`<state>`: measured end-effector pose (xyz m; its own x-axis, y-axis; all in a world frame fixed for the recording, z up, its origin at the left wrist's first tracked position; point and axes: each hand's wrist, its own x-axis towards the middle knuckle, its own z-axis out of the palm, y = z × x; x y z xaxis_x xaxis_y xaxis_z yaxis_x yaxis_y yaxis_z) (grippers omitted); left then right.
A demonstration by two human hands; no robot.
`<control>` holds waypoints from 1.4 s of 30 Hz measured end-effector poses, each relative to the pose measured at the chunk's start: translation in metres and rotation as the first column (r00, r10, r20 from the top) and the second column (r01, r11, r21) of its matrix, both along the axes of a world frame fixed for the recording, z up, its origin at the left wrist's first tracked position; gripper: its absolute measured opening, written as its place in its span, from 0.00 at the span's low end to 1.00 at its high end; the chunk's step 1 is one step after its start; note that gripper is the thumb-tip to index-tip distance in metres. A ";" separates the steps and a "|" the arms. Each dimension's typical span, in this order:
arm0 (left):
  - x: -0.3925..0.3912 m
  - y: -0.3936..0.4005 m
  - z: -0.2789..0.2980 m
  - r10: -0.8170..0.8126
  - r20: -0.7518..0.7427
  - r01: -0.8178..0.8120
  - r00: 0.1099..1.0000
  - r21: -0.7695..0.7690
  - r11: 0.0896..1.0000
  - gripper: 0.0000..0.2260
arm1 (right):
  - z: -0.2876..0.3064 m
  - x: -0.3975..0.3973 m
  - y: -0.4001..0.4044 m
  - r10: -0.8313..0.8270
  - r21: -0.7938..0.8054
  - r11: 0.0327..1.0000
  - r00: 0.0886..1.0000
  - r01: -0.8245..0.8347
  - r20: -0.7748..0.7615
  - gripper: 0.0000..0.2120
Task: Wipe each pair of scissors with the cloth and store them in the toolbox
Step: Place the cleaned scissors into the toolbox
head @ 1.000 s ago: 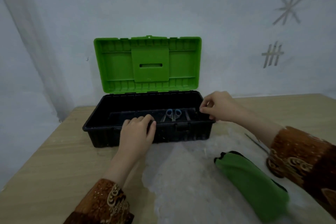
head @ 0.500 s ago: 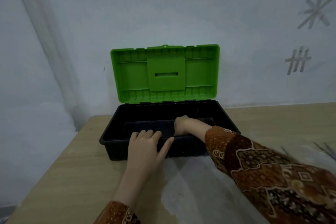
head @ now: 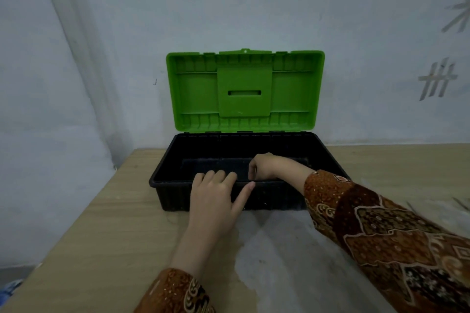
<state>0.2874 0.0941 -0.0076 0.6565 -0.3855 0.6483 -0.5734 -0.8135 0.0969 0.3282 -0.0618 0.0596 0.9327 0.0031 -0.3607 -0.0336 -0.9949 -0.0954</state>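
Inside the toolbox (head: pixel 328 160), the right hand (head: pixel 264 166) reaches down to the floor of the black tub, fingers curled. What it holds, if anything, can't be told; no scissors are visible under it. Left hand (head: pixel 216 195) lies flat on the near rim, fingers straight, thumb spread, steadying the box.

Likely step: seating a pair of scissors in the tub. Best done by laying them flat, blades closed, then letting go only once they rest, with the left hand bracing the rim.

Toolbox sits on the worktop (head: pixel 84 223) by the wall, green lid (head: pixel 244 89) upright and fully open, tub dark and ribbed. Cloth not in view.
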 end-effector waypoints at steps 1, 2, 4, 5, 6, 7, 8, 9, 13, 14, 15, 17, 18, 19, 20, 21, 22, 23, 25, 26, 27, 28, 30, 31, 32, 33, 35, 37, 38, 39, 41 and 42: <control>-0.001 0.001 0.000 0.000 -0.012 0.000 1.000 0.003 1.000 0.23 | 0.002 -0.001 -0.003 -0.018 0.046 0.999 1.000 0.018 0.012 0.16; -0.001 0.001 0.001 0.001 -0.028 -0.001 1.000 0.006 1.000 0.23 | 0.005 -0.003 -0.008 -0.063 0.127 0.990 0.998 0.059 0.030 0.16; -0.002 0.000 0.003 0.000 -0.063 0.000 0.998 -0.003 1.000 0.24 | 0.017 -0.012 -0.023 -0.175 0.299 0.943 0.982 0.145 0.077 0.17; -0.002 -0.001 0.005 -0.010 -0.071 0.008 0.997 -0.024 1.000 0.23 | 0.025 -0.019 -0.033 -0.212 0.343 0.925 0.970 0.160 0.117 0.17; -0.004 -0.003 0.008 -0.030 -0.069 0.026 0.997 -0.058 0.998 0.22 | 0.033 -0.028 -0.046 -0.230 0.357 0.921 0.959 0.159 0.168 0.17; -0.007 -0.005 0.012 -0.055 -0.054 0.050 0.997 -0.092 0.994 0.20 | 0.041 -0.039 -0.059 -0.240 0.358 0.921 0.947 0.153 0.213 0.15; -0.011 -0.010 0.016 -0.080 -0.025 0.077 0.996 -0.121 0.990 0.18 | 0.048 -0.054 -0.074 -0.252 0.357 0.921 0.937 0.156 0.240 0.14; -0.018 -0.016 0.022 -0.112 0.003 0.111 0.994 -0.147 0.983 0.17 | 0.053 -0.071 -0.091 -0.269 0.356 0.919 0.931 0.171 0.247 0.12; -0.064 -0.062 0.047 -0.327 0.001 0.317 0.945 -0.244 0.916 0.14 | 0.051 -0.150 -0.160 -0.408 0.314 0.887 0.893 0.339 0.189 0.12; -0.079 -0.079 0.049 -0.382 -0.021 0.366 0.924 -0.239 0.899 0.14 | 0.047 -0.169 -0.176 -0.445 0.294 0.876 0.876 0.382 0.187 0.13; -0.092 -0.097 0.050 -0.428 -0.037 0.412 0.903 -0.208 0.887 0.14 | 0.042 -0.188 -0.190 -0.476 0.276 0.865 0.860 0.420 0.184 0.13; -0.120 -0.135 0.050 -0.486 -0.086 0.478 0.870 -0.101 0.873 0.17 | 0.032 -0.221 -0.215 -0.522 0.256 0.843 0.834 0.474 0.176 0.13; -0.133 -0.154 0.049 -0.493 -0.145 0.494 0.858 -0.035 0.869 0.18 | 0.026 -0.235 -0.225 -0.535 0.245 0.837 0.826 0.490 0.177 0.13; -0.144 -0.172 0.048 -0.477 -0.223 0.496 0.850 0.035 0.867 0.19 | 0.020 -0.247 -0.233 -0.542 0.224 0.836 0.818 0.502 0.192 0.14; -0.153 -0.189 0.047 -0.441 -0.299 0.487 0.846 0.101 0.867 0.18 | 0.014 -0.257 -0.238 -0.543 0.192 0.838 0.811 0.510 0.216 0.15; -0.160 -0.205 0.045 -0.392 -0.362 0.472 0.846 0.165 0.866 0.17 | 0.008 -0.266 -0.242 -0.543 0.163 0.840 0.807 0.518 0.233 0.17; -0.166 -0.220 0.043 -0.335 -0.411 0.452 0.848 0.229 0.862 0.18 | 0.001 -0.272 -0.244 -0.541 0.147 0.841 0.807 0.521 0.235 0.19; -0.169 -0.231 0.042 -0.276 -0.448 0.429 0.850 0.286 0.857 0.19 | -0.008 -0.275 -0.243 -0.538 0.136 0.843 0.815 0.521 0.216 0.22; -0.174 -0.252 0.038 -0.160 -0.503 0.383 0.849 0.380 0.842 0.23 | -0.023 -0.279 -0.240 -0.526 0.116 0.851 0.832 0.513 0.176 0.25; -0.176 -0.261 0.036 -0.105 -0.518 0.360 0.849 0.422 0.832 0.25 | -0.031 -0.279 -0.241 -0.511 0.115 0.859 0.841 0.498 0.179 0.25; -0.178 -0.267 0.034 -0.061 -0.527 0.342 0.848 0.454 0.823 0.25 | -0.039 -0.279 -0.242 -0.498 0.118 0.867 0.846 0.484 0.190 0.24; -0.180 -0.273 0.032 -0.034 -0.530 0.328 0.847 0.472 0.819 0.24 | -0.045 -0.280 -0.243 -0.492 0.132 0.870 0.845 0.474 0.208 0.22; -0.183 -0.279 0.030 -0.015 -0.542 0.311 0.840 0.459 0.832 0.20 | -0.048 -0.283 -0.243 -0.488 0.172 0.873 0.831 0.457 0.267 0.18; -0.185 -0.280 0.028 -0.018 -0.548 0.302 0.837 0.433 0.849 0.18 | -0.047 -0.284 -0.242 -0.487 0.187 0.873 0.819 0.449 0.303 0.16; -0.187 -0.280 0.028 -0.022 -0.550 0.290 0.835 0.406 0.867 0.18 | -0.046 -0.286 -0.241 -0.488 0.201 0.873 0.804 0.445 0.340 0.15; -0.189 -0.279 0.029 -0.033 -0.554 0.283 0.832 0.373 0.883 0.17 | -0.043 -0.288 -0.239 -0.493 0.210 0.870 0.786 0.446 0.372 0.14; -0.192 -0.271 0.035 -0.093 -0.554 0.283 0.827 0.268 0.921 0.10 | -0.037 -0.291 -0.235 -0.493 0.219 0.869 0.744 0.443 0.451 0.14; -0.191 -0.257 0.042 -0.182 -0.608 0.279 0.772 0.067 0.958 0.07 | -0.031 -0.292 -0.231 -0.481 0.249 0.875 0.694 0.414 0.536 0.15; -0.190 -0.248 0.046 -0.235 -0.639 0.259 0.733 -0.058 0.964 0.09 | -0.028 -0.292 -0.226 -0.474 0.275 0.880 0.666 0.388 0.576 0.14; -0.188 -0.238 0.049 -0.292 -0.661 0.225 0.691 -0.187 0.956 0.10 | -0.025 -0.293 -0.221 -0.470 0.308 0.882 0.635 0.356 0.613 0.14; -0.183 -0.216 0.054 -0.418 -0.679 0.121 0.604 -0.440 0.890 0.10 | -0.018 -0.293 -0.205 -0.477 0.380 0.879 0.570 0.289 0.670 0.12; -0.181 -0.204 0.054 -0.507 -0.655 0.059 0.561 -0.579 0.813 0.10 | -0.014 -0.292 -0.195 -0.480 0.405 0.877 0.541 0.260 0.691 0.12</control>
